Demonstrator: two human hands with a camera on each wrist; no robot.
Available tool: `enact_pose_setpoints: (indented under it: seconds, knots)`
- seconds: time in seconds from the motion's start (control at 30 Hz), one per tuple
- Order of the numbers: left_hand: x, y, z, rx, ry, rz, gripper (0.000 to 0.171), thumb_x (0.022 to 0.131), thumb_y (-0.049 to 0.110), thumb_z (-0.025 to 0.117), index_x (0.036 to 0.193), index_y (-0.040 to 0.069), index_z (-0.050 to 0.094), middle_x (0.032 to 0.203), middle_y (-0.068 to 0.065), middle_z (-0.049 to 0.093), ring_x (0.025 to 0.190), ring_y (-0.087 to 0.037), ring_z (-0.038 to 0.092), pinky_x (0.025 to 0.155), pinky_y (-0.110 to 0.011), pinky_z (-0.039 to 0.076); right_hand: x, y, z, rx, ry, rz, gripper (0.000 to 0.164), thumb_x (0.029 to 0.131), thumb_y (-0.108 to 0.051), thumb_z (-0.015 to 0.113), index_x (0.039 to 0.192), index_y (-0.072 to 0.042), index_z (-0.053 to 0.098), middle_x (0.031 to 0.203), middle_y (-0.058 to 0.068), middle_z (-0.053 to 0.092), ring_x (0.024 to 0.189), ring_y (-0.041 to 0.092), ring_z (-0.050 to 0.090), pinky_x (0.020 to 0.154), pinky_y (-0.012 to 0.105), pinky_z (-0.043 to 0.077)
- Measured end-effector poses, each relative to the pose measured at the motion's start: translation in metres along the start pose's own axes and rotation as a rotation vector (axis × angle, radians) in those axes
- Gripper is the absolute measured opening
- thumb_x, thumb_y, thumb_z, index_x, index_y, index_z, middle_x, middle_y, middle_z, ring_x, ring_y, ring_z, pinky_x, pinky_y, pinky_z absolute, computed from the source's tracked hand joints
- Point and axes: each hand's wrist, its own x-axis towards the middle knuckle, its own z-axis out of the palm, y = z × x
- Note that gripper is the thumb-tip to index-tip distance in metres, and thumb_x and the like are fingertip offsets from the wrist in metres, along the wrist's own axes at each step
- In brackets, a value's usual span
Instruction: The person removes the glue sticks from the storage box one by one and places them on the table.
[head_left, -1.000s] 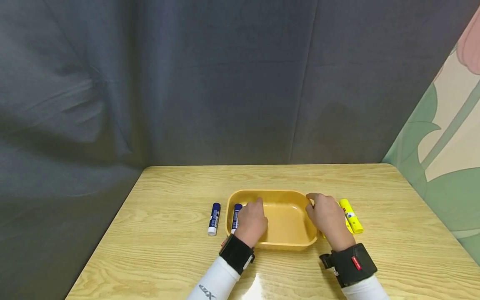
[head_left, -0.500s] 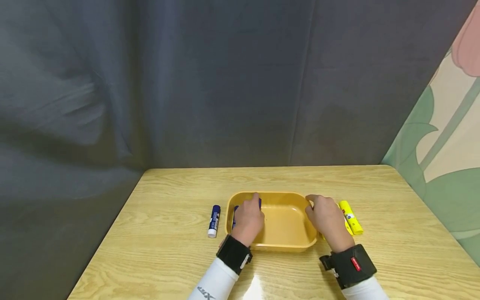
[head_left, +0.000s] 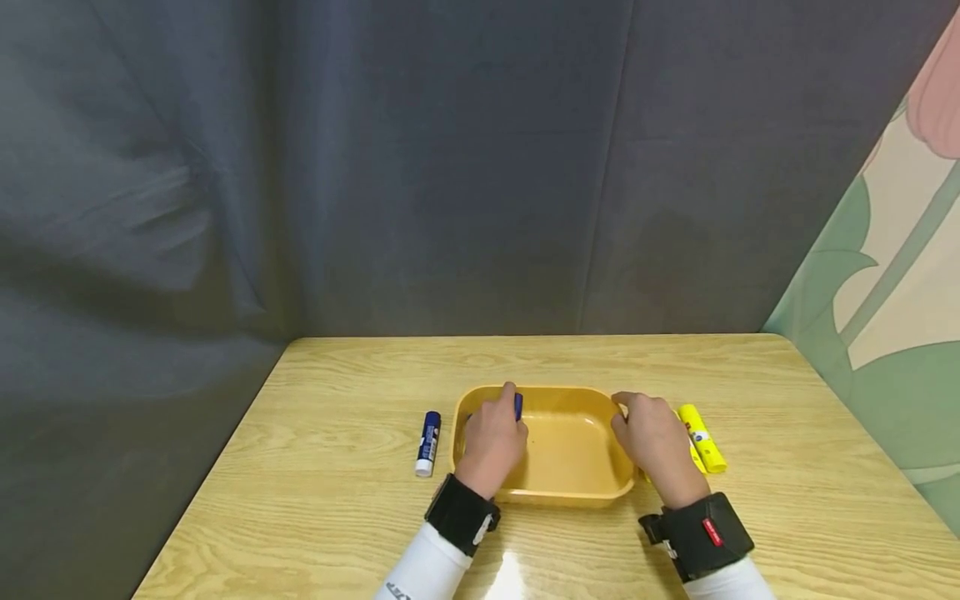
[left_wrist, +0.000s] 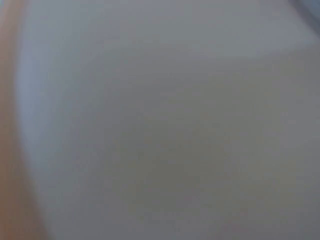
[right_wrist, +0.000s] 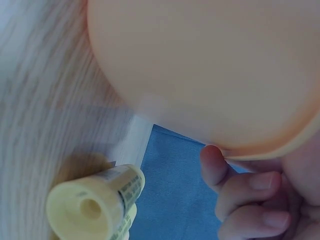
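Observation:
A yellow plastic tray (head_left: 570,492) stands on the table, its end wall filling much of the right wrist view. My left hand (head_left: 495,437) is inside its left part and grips a navy glue stick (head_left: 518,407), whose end shows beside the index finger. A sliver of another navy glue stick lies left of that hand, mostly hidden by it. With thumb and fingers my right hand (head_left: 656,433) pinches the tray's far right rim. The left wrist view is too blurred to make out the fingers.
Left of the tray lies a navy glue stick (head_left: 428,444) with a white end. Yellow glue sticks (head_left: 702,438) lie right of it, beside my right hand. A dark curtain (head_left: 450,167) hangs behind the wooden table (head_left: 360,517).
My left hand has shifted slightly left inside the tray, and a navy glue stick's end has come into sight beside its index finger. My right hand stays on the rim.

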Motion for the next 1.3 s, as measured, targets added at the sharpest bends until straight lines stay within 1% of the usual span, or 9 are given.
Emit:
enact_pose_setpoints:
  seconds: [0.2,0.3,0.43,0.5,0.73,0.97,1.1,1.23,1.3]
  knots:
    - [-0.002,0.003,-0.012,-0.044,0.013,0.006,0.046,0.09,0.013,0.073,0.132,0.007,0.054,0.086,-0.013,0.069,0.059,-0.02,0.061,0.047,-0.03,0.044,0.001,0.0,0.001,-0.006,0.006,0.002,0.038,0.093,-0.007,0.058,0.128,0.007,0.062,0.066,0.006,0.052,0.05,0.017,0.042,0.047,0.029,0.034]
    - [-0.006,0.005,-0.02,-0.082,0.013,-0.002,0.048,0.091,0.013,0.073,0.135,0.007,0.053,0.092,-0.013,0.07,0.063,-0.017,0.061,0.052,-0.027,0.047,0.001,0.0,0.001,-0.005,0.007,0.002,0.038,0.093,-0.007,0.057,0.128,0.007,0.062,0.067,0.007,0.052,0.049,0.017,0.042,0.046,0.029,0.034]
    - [-0.008,0.006,-0.033,-0.114,0.01,-0.02,0.051,0.091,0.015,0.073,0.137,0.009,0.052,0.102,-0.014,0.069,0.075,-0.018,0.063,0.061,-0.03,0.052,0.001,0.0,0.0,-0.003,0.012,-0.001,0.037,0.093,-0.007,0.057,0.128,0.007,0.062,0.069,0.008,0.054,0.05,0.017,0.043,0.047,0.029,0.035]
    - [-0.01,0.005,-0.039,-0.119,0.009,-0.027,0.051,0.092,0.017,0.073,0.138,0.01,0.051,0.104,-0.015,0.068,0.078,-0.02,0.064,0.063,-0.032,0.053,0.001,0.0,0.0,-0.003,0.015,-0.003,0.037,0.093,-0.007,0.058,0.127,0.008,0.062,0.07,0.008,0.055,0.05,0.017,0.044,0.047,0.029,0.035]
    - [-0.018,0.0,-0.053,-0.155,0.012,-0.054,0.051,0.093,0.019,0.07,0.14,0.013,0.051,0.104,-0.016,0.065,0.076,-0.021,0.059,0.065,-0.035,0.053,0.0,0.0,-0.001,-0.004,0.013,-0.002,0.037,0.093,-0.006,0.058,0.127,0.008,0.063,0.073,0.01,0.057,0.05,0.018,0.043,0.047,0.029,0.035]
    - [-0.025,-0.007,-0.064,-0.171,0.033,-0.063,0.051,0.092,0.017,0.07,0.14,0.014,0.052,0.105,-0.016,0.066,0.081,-0.023,0.062,0.067,-0.038,0.053,0.001,0.001,0.001,-0.006,0.014,-0.009,0.038,0.093,-0.007,0.057,0.127,0.008,0.062,0.07,0.008,0.055,0.049,0.017,0.042,0.046,0.029,0.035]
    - [-0.027,-0.013,-0.072,-0.166,0.039,-0.102,0.051,0.093,0.018,0.07,0.14,0.015,0.051,0.107,-0.016,0.067,0.085,-0.025,0.065,0.071,-0.041,0.055,0.002,0.001,0.001,-0.006,0.018,-0.008,0.038,0.093,-0.007,0.058,0.127,0.008,0.063,0.07,0.008,0.055,0.049,0.017,0.042,0.047,0.029,0.035]
    - [-0.027,-0.02,-0.079,-0.163,0.047,-0.131,0.051,0.092,0.018,0.071,0.14,0.015,0.052,0.109,-0.016,0.068,0.086,-0.027,0.066,0.072,-0.042,0.056,0.002,0.001,0.001,-0.005,0.013,-0.004,0.037,0.093,-0.007,0.058,0.127,0.007,0.063,0.069,0.008,0.055,0.05,0.018,0.043,0.047,0.029,0.035]
    - [-0.028,-0.024,-0.082,-0.164,0.04,-0.144,0.051,0.093,0.018,0.07,0.14,0.015,0.051,0.111,-0.017,0.068,0.085,-0.026,0.066,0.071,-0.041,0.055,0.001,0.001,0.001,-0.004,0.003,0.003,0.038,0.093,-0.008,0.058,0.128,0.007,0.062,0.068,0.007,0.053,0.05,0.018,0.043,0.047,0.029,0.035]
